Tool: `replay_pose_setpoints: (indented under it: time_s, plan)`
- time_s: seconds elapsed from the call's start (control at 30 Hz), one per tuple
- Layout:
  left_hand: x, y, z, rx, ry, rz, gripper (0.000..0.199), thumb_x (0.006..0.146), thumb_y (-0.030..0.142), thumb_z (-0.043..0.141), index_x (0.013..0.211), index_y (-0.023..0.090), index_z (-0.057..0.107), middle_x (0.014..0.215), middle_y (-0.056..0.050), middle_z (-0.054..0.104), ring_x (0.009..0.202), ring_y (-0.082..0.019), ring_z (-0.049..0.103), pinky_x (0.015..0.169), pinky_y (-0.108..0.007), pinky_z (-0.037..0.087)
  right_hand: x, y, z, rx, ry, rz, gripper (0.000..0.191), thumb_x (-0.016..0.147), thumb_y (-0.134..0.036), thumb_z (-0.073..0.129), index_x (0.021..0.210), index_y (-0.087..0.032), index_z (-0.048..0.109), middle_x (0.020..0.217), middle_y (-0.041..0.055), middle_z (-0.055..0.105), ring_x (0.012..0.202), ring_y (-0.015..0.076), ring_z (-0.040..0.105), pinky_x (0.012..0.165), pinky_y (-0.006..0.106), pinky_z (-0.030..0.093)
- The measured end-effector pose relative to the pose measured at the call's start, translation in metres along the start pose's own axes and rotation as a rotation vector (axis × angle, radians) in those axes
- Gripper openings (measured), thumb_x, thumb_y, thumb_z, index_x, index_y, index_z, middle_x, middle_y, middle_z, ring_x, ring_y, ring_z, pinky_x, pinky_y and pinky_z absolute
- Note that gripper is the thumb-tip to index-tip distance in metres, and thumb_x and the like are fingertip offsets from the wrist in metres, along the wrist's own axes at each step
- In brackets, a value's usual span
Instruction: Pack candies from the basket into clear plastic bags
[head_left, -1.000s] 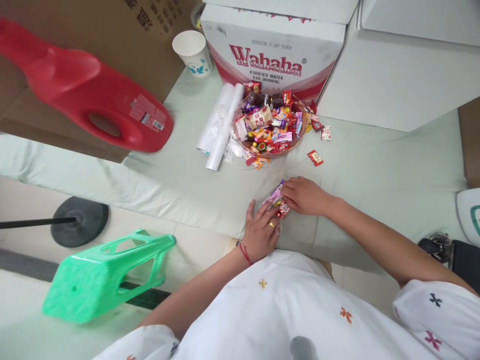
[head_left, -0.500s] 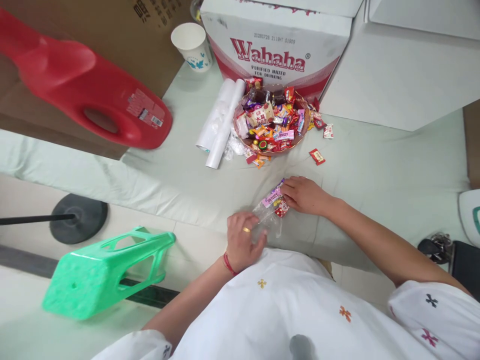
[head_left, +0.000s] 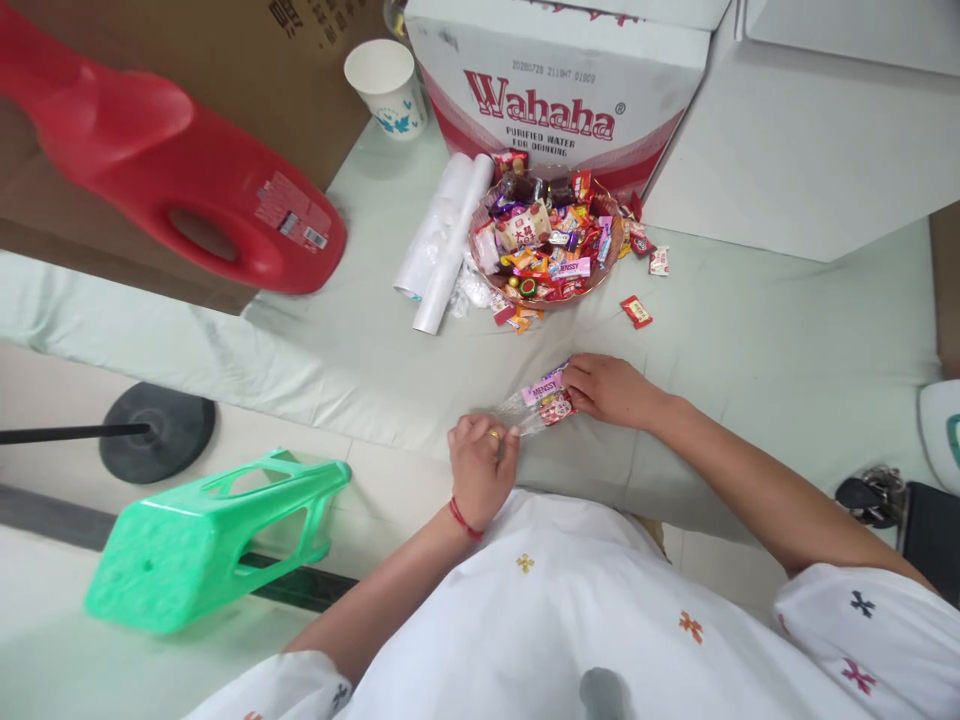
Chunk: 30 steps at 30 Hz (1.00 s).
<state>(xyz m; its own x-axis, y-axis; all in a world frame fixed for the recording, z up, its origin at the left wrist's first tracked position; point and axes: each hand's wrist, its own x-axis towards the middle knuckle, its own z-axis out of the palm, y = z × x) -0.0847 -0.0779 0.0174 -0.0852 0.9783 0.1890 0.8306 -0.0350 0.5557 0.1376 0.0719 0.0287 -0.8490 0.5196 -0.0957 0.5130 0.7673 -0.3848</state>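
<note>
A clear plastic bag (head_left: pixel 527 412) with several wrapped candies (head_left: pixel 552 398) in it is stretched between my hands, close to the table's front edge. My left hand (head_left: pixel 482 462), with a gold ring and a red wrist cord, is closed on the bag's left end. At the candy-filled end, the fingers of my right hand (head_left: pixel 602 389) close over the bag and hide part of the candies. Beyond them stands a glassy bowl (head_left: pixel 478 262) heaped with wrapped candies. One red-wrapped candy (head_left: pixel 636 312) lies alone on the cloth.
Left of the bowl lie white rolls (head_left: pixel 444 255) and crumpled clear plastic. A paper cup (head_left: pixel 388 90) and a Wahaha carton (head_left: pixel 551 95) stand behind. A red jug (head_left: pixel 202 190) is at left, a green stool (head_left: pixel 217 545) below. Keys (head_left: pixel 874 495) sit at right.
My left hand has closed its fingers on the bag's end, and the bag is now drawn tighter and flatter. My right hand has stayed in nearly the same place.
</note>
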Motion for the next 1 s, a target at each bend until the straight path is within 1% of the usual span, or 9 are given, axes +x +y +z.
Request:
replay_pose_setpoints:
  time_s: [0.17,0.33,0.43,0.53,0.6,0.67,0.77,0.87,1.0]
  plan:
    - [0.006,-0.015,0.006,0.147,0.023,-0.069,0.044,0.099,0.031,0.057,0.057,0.021,0.047,0.066,-0.005,0.060,0.079,-0.024,0.052,0.070,-0.039,0.034,0.000,-0.001,0.002,0.020,0.014,0.007,0.019,0.102,-0.023,0.048,0.105,-0.017,0.066,0.103,0.0111,0.066,0.085,0.0213,0.055,0.068,0.031,0.033]
    - [0.019,-0.024,0.016,0.306,0.016,-0.078,0.037,0.093,0.034,0.064,0.060,0.022,0.054,0.075,-0.009,0.063,0.084,-0.029,0.052,0.071,-0.041,0.036,-0.002,-0.003,0.002,0.061,0.026,0.008,0.020,0.104,-0.025,0.047,0.106,-0.016,0.065,0.101,0.0107,0.065,0.085,0.0209,0.055,0.069,0.031,0.034]
    - [0.021,-0.029,0.016,0.294,0.069,-0.082,0.025,0.091,0.036,0.065,0.071,0.021,0.062,0.084,-0.011,0.064,0.087,-0.030,0.054,0.074,-0.043,0.041,-0.002,-0.003,0.002,0.085,0.022,0.028,0.022,0.106,-0.026,0.045,0.105,-0.016,0.065,0.101,0.0106,0.065,0.086,0.0206,0.056,0.069,0.030,0.035]
    - [0.017,-0.026,0.007,0.240,0.233,-0.006,0.012,0.091,0.030,0.064,0.093,0.019,0.068,0.098,-0.014,0.065,0.098,-0.031,0.059,0.085,-0.048,0.046,-0.003,-0.002,0.002,0.112,0.029,0.041,0.024,0.107,-0.026,0.043,0.103,-0.017,0.065,0.101,0.0101,0.066,0.087,0.0204,0.056,0.069,0.030,0.035]
    - [0.014,-0.017,0.000,0.183,0.305,0.155,0.013,0.090,0.023,0.060,0.101,0.022,0.068,0.105,-0.013,0.067,0.108,-0.031,0.062,0.095,-0.051,0.046,-0.002,-0.003,0.002,0.123,0.035,0.044,0.024,0.107,-0.026,0.043,0.103,-0.018,0.066,0.101,0.0100,0.066,0.087,0.0204,0.057,0.069,0.030,0.035]
    - [0.015,-0.004,-0.004,0.112,0.250,0.394,0.025,0.090,0.018,0.058,0.111,0.027,0.068,0.114,-0.010,0.071,0.120,-0.029,0.063,0.106,-0.052,0.044,-0.001,-0.004,0.003,0.129,0.038,0.052,0.024,0.107,-0.026,0.044,0.103,-0.018,0.066,0.101,0.0099,0.067,0.088,0.0202,0.058,0.069,0.029,0.035]
    - [0.025,0.009,0.005,0.059,-0.037,0.609,0.043,0.096,0.021,0.053,0.138,0.028,0.060,0.141,-0.009,0.067,0.141,-0.026,0.054,0.122,-0.051,0.033,0.001,-0.004,0.003,0.129,0.029,0.069,0.023,0.106,-0.026,0.047,0.105,-0.017,0.068,0.102,0.0097,0.068,0.088,0.0198,0.060,0.068,0.029,0.036]
    - [0.036,0.005,0.022,0.040,-0.238,0.525,0.044,0.102,0.023,0.047,0.145,0.028,0.057,0.150,-0.010,0.062,0.145,-0.026,0.051,0.127,-0.057,0.023,-0.001,0.002,0.001,0.139,0.012,0.091,0.020,0.104,-0.025,0.050,0.105,-0.018,0.069,0.102,0.0092,0.069,0.089,0.0198,0.061,0.069,0.029,0.037]
    - [0.039,-0.011,0.030,-0.126,-0.235,0.395,0.036,0.103,0.026,0.050,0.137,0.026,0.062,0.140,-0.012,0.067,0.141,-0.026,0.055,0.122,-0.055,0.037,-0.005,0.015,-0.002,0.263,0.012,0.104,0.020,0.104,-0.028,0.051,0.102,-0.019,0.069,0.098,0.0077,0.070,0.088,0.0197,0.064,0.073,0.029,0.040]
